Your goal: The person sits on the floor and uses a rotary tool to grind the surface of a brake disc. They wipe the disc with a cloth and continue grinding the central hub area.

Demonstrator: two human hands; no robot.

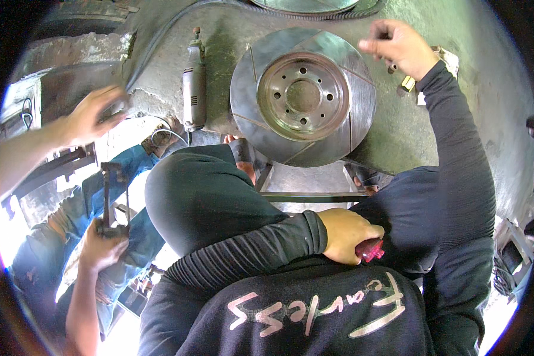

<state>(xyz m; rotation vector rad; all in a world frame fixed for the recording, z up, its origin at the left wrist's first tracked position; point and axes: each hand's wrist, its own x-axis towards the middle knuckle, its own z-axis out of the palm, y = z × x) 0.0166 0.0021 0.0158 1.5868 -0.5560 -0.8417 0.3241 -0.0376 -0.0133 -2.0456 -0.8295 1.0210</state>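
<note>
A grey slotted brake disc [302, 95] lies flat on a stained workbench [397, 136]. My right hand [397, 47] is raised over the bench just past the disc's upper right rim, fingers bunched together, with nothing clearly visible in them. My left hand [347, 234], on a black-sleeved arm crossing my chest, is closed around a small pink-red handle [371, 249]. Whatever that handle belongs to is hidden by the hand.
A grey die grinder [194, 83] lies left of the disc. Small brass-coloured bits [407, 83] sit by my right wrist. Another person in blue jeans stands at the left, one hand [95, 115] on the bench edge, the other hand [101, 246] holding a dark metal bracket [110, 199].
</note>
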